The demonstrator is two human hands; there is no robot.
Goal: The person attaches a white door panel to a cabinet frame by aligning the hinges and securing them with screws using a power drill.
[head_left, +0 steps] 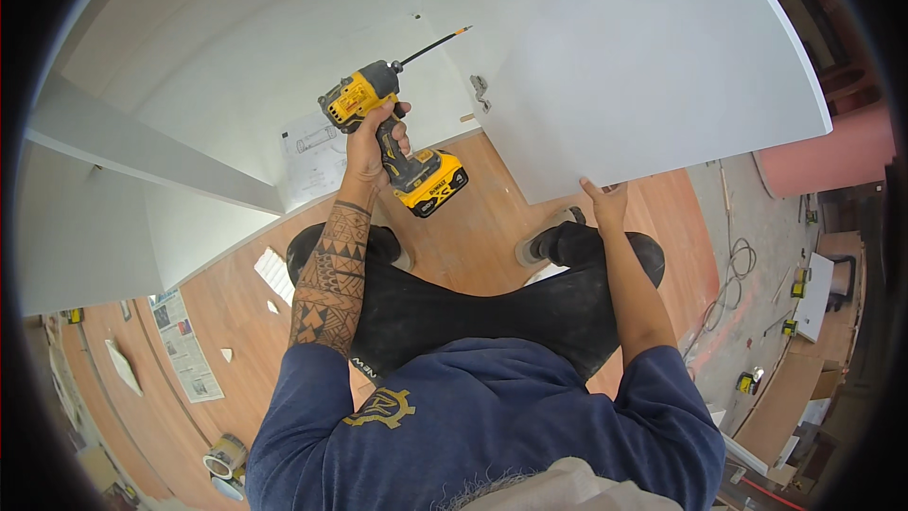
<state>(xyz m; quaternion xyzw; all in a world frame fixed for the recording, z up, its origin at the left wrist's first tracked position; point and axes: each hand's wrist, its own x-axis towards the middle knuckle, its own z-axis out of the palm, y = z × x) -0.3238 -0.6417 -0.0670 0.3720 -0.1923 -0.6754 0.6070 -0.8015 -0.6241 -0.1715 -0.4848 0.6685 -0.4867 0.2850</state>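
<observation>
My left hand (367, 147) is wrapped round the grip of a yellow and black cordless impact driver (359, 96). A long, thin screwdriver bit (430, 47) sticks out of it, its tip pointing up and right in front of the white cabinet. With my right hand (605, 202) I grip the near edge of a white cabinet door (643, 76), thumb on its face; the fingers under the edge are partly hidden. A metal hinge (480, 92) sits on the door's left side. The tip of the bit seems apart from the hinge.
A paper sheet with a drawing (312, 153) lies inside the white cabinet (208, 66). Newspaper (184, 345) and a tape roll (223, 456) are on the wood-look floor (473, 237) at left. At right are a loose cable (733, 274), a pink roll (832, 153) and several tape measures (749, 380).
</observation>
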